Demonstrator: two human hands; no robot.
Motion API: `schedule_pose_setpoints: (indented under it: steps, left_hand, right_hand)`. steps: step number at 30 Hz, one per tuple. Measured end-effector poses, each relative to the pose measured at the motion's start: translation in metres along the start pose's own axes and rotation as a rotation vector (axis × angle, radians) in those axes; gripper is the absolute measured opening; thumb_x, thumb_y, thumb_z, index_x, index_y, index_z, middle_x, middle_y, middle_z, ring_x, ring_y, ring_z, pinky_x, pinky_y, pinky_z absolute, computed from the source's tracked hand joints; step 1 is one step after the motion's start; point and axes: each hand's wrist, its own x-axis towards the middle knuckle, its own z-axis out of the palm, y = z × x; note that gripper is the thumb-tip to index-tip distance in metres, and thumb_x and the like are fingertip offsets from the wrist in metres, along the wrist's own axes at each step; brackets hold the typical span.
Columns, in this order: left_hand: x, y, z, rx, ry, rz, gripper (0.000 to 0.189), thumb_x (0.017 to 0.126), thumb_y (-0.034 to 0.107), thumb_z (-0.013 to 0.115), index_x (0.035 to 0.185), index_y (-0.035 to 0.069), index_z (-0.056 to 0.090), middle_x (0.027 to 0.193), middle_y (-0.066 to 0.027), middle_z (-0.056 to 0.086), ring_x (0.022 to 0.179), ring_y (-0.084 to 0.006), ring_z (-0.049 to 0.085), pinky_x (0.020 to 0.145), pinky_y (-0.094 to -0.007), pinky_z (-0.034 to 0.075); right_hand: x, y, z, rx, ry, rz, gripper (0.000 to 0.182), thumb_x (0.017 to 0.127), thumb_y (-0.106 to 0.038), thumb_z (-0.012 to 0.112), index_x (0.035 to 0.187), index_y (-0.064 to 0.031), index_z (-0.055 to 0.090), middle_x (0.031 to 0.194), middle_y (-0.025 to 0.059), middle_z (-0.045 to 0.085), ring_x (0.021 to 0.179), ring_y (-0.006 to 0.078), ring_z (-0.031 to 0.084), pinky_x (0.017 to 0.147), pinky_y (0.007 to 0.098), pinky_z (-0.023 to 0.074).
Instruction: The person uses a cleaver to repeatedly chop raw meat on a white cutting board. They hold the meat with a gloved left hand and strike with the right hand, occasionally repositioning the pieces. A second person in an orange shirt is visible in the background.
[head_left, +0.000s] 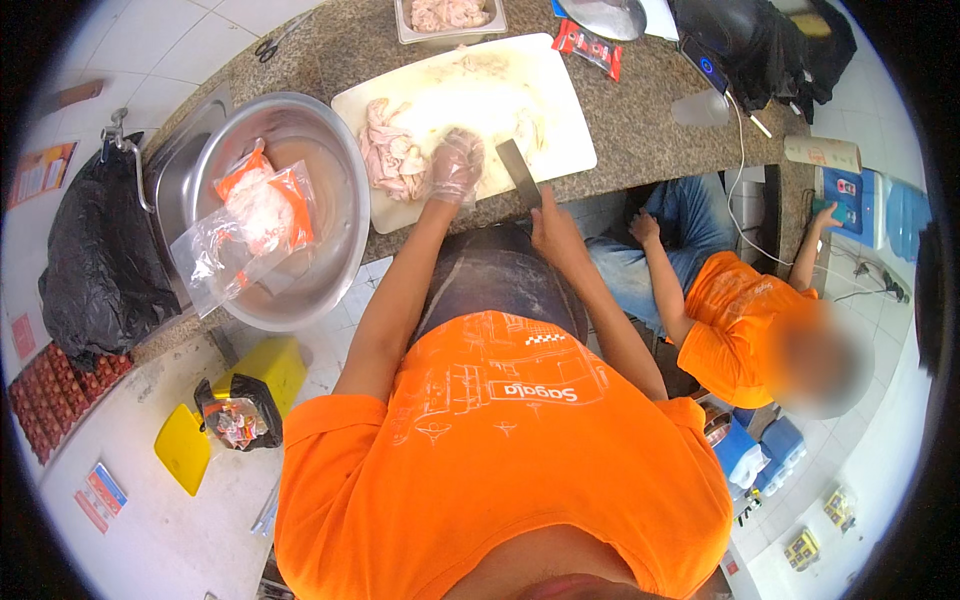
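Observation:
My left hand (455, 163), in a clear plastic glove, rests with curled fingers on a white cutting board (559, 97). It touches or lies right beside a heap of pale raw meat strips (390, 154), apparently chicken; whatever is under the fingers is hidden. My bare right hand (553, 229) grips a knife (519, 172) at the board's near edge, its broad blade pointing away from me over the board. Small meat scraps (529, 129) lie right of the blade. Beyond the board, a metal pan (450, 35) contains more raw meat.
Left of the board, a large metal bowl (352, 247) holds bagged meat (262, 202) in cloudy liquid. Scissors (268, 49), a red packet (589, 49) and a plastic cup (701, 110) lie on the granite counter (637, 97). A seated co-worker (735, 322) is close on my right.

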Motion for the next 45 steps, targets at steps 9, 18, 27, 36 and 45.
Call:
schedule_pose_setpoints:
  steps: [9, 18, 27, 36, 45]
  left_hand:
    - [0.006, 0.029, -0.027, 0.057, -0.014, 0.026, 0.014, 0.079, 0.018, 0.063, 0.082, 0.004, 0.060, 0.077, -0.0123, 0.060, 0.068, -0.0265, 0.059, 0.061, -0.0396, 0.048]
    - [0.012, 0.043, -0.037, 0.169, -0.072, -0.020, 0.018, 0.079, 0.023, 0.064, 0.081, 0.005, 0.064, 0.078, -0.0151, 0.063, 0.069, -0.0333, 0.061, 0.061, -0.0433, 0.049]
    - [0.013, 0.045, -0.038, 0.165, -0.116, -0.057, 0.020, 0.078, 0.025, 0.063, 0.084, 0.006, 0.064, 0.080, -0.0149, 0.063, 0.072, -0.0323, 0.063, 0.064, -0.0424, 0.050]
    - [0.006, 0.036, -0.030, 0.008, -0.081, -0.128, 0.020, 0.076, 0.025, 0.067, 0.085, 0.007, 0.065, 0.079, -0.0126, 0.064, 0.072, -0.0297, 0.063, 0.063, -0.0407, 0.049]
    - [0.009, 0.039, -0.034, 0.103, -0.129, -0.148, 0.022, 0.076, 0.027, 0.066, 0.084, 0.007, 0.066, 0.079, -0.0143, 0.065, 0.072, -0.0320, 0.063, 0.065, -0.0425, 0.049]
  right_hand:
    - [0.020, -0.013, 0.002, -0.076, 0.008, 0.136, 0.028, 0.093, -0.010, 0.049, 0.117, -0.0026, 0.036, 0.077, 0.0340, 0.061, 0.076, 0.0538, 0.060, 0.066, 0.0608, 0.0449]
    - [0.027, -0.019, 0.012, -0.025, 0.007, 0.140, 0.026, 0.091, -0.008, 0.050, 0.113, -0.0018, 0.036, 0.078, 0.0340, 0.061, 0.078, 0.0539, 0.060, 0.068, 0.0612, 0.0452]
    - [0.029, -0.026, 0.013, -0.054, -0.003, 0.131, 0.025, 0.091, -0.006, 0.051, 0.110, -0.0007, 0.037, 0.078, 0.0338, 0.061, 0.078, 0.0528, 0.060, 0.067, 0.0608, 0.0452]
    - [0.031, -0.024, 0.020, -0.039, 0.011, 0.117, 0.024, 0.091, -0.005, 0.050, 0.110, -0.0011, 0.035, 0.078, 0.0335, 0.061, 0.078, 0.0530, 0.061, 0.068, 0.0610, 0.0461]
    - [0.033, -0.023, 0.026, -0.023, 0.010, 0.092, 0.028, 0.091, -0.003, 0.048, 0.114, 0.0015, 0.033, 0.075, 0.0350, 0.059, 0.075, 0.0551, 0.058, 0.066, 0.0625, 0.0421]
